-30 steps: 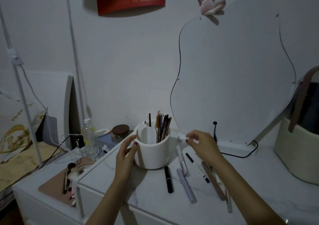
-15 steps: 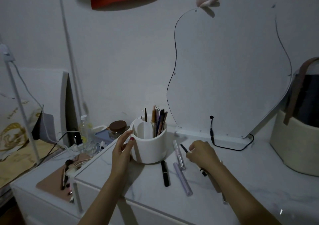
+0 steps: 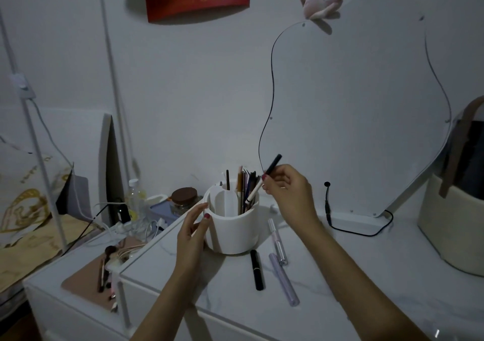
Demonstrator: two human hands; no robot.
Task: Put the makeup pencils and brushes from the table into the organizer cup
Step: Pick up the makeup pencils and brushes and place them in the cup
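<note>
The white marble tabletop carries everything, with a wavy-edged mirror propped at its back. On it stands the white organizer cup, divided inside, its right-hand compartment already bristling with pencils and brushes. The left hand rests against the cup's left wall, fingers straight and only lightly curved, steadying it. The right hand hovers just right of the rim, thumb and fingers pinched round a black-and-white pencil held tilted, white end dipping into the filled compartment, black end up. This looks like the insertion step for that pencil. Next it likely needs tipping more upright and releasing so it slides among the others without snagging. On the tabletop in front of the cup lie a black tube, a lilac tube and a clear silver-capped tube, waiting.
</note>
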